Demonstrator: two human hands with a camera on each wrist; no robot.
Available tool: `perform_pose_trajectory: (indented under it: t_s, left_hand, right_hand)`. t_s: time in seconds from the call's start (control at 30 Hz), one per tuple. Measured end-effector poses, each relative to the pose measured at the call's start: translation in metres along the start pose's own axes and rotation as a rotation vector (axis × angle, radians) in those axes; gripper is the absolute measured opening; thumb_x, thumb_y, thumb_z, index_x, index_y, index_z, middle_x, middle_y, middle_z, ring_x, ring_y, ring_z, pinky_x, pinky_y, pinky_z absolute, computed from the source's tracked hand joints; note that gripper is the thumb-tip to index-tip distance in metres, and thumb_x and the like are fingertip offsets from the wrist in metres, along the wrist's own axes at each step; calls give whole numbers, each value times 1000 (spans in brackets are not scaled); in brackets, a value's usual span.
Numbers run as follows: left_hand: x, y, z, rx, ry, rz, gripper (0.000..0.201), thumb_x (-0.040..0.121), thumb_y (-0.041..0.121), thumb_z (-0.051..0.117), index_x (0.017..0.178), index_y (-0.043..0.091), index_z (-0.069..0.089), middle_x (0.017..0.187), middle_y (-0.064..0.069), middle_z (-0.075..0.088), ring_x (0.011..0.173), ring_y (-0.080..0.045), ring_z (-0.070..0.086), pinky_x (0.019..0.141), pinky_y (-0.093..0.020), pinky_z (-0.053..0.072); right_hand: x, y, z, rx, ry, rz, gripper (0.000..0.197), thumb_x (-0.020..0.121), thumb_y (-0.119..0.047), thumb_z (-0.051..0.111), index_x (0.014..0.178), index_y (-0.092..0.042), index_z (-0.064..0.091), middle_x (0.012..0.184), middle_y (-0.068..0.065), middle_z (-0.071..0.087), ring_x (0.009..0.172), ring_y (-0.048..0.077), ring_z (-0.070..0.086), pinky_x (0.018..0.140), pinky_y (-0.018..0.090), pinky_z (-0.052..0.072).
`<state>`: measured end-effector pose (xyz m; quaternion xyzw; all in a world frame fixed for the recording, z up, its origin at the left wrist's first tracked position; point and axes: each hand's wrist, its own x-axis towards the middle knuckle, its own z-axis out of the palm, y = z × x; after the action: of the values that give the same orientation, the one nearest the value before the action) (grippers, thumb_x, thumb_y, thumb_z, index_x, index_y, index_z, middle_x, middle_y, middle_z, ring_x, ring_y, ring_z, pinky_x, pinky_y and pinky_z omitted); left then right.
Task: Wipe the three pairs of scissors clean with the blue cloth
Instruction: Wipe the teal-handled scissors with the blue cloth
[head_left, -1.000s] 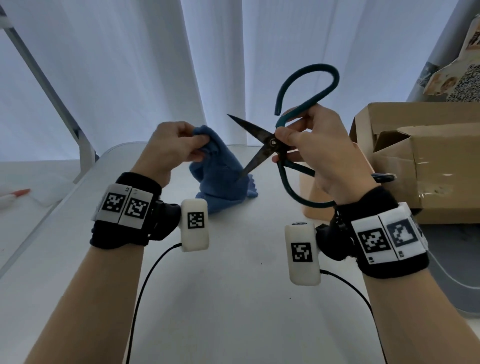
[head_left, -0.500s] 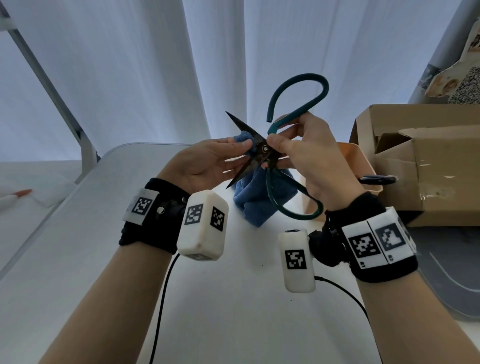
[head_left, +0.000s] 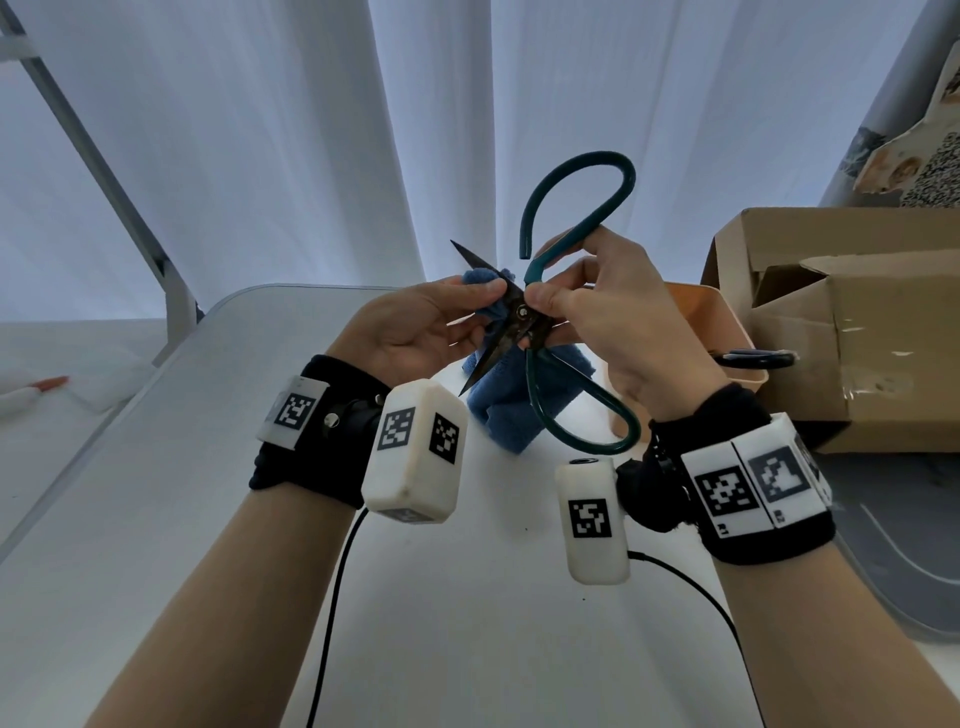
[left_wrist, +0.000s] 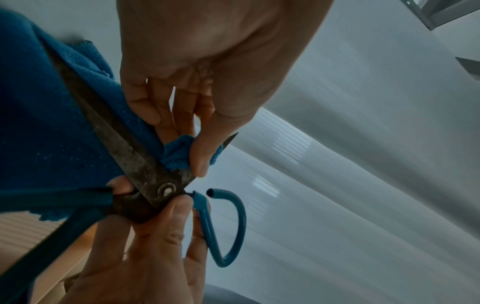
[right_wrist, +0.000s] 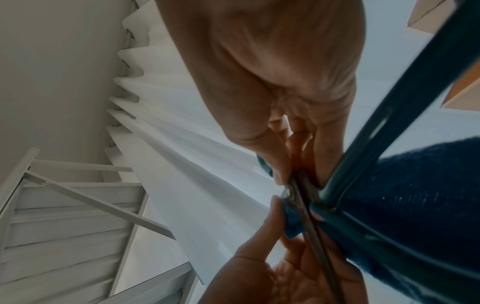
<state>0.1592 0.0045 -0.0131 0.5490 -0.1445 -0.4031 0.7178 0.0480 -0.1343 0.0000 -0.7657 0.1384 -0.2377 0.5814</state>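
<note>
Large scissors (head_left: 524, 312) with teal loop handles and dark rusty blades are held up above the white table (head_left: 156, 467), blades spread apart. My right hand (head_left: 597, 317) pinches them at the pivot (left_wrist: 165, 190). My left hand (head_left: 415, 327) pinches the blue cloth (head_left: 524, 405) around the upper blade close to the pivot, thumb in front. The rest of the cloth (left_wrist: 39, 133) hangs down behind the lower blade (left_wrist: 116, 139). A second pair with black handles (head_left: 756, 358) lies across the orange container (head_left: 722, 332) at the right. A third pair is not visible.
A brown cardboard box (head_left: 857, 322) stands at the right behind the orange container. White curtains (head_left: 311, 130) hang behind the table. Black cables (head_left: 332, 597) trail from both wrist devices over the table. A grey metal frame (head_left: 104, 171) rises at the left.
My left hand brought the cloth from the left up to the scissors and now pinches it around the upper blade near the pivot. The scissors shifted slightly left and stayed spread.
</note>
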Motion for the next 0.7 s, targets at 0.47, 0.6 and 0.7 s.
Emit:
perform_pose_trajectory:
  t_s: [0.47,0.6,0.7]
  left_hand:
    - [-11,18,-18,-93,134,50,27,70,17,71,97,16,68,85,3,69,78,-8,62,90,-20,45]
    - [-16,27,-32,-157,169,117,27,72,21,72,98,15,68,90,2,68,85,-10,63,93,-21,46]
    - [-22,37,-52,-143,234,199,18,80,23,71,97,17,69,91,6,71,79,-6,67,81,-18,53]
  right_hand:
    - [-3,-3,3,-49,-75,-7,27,90,-1,70,111,-13,60,73,7,60,66,27,74,68,44,64]
    - [-3,-4,0,-77,-87,-7,27,89,-3,71,109,-16,60,76,9,63,73,29,74,68,43,64]
    - [-3,-6,-6,-69,-56,-3,27,89,-2,71,108,-17,59,84,14,63,78,30,74,66,40,64]
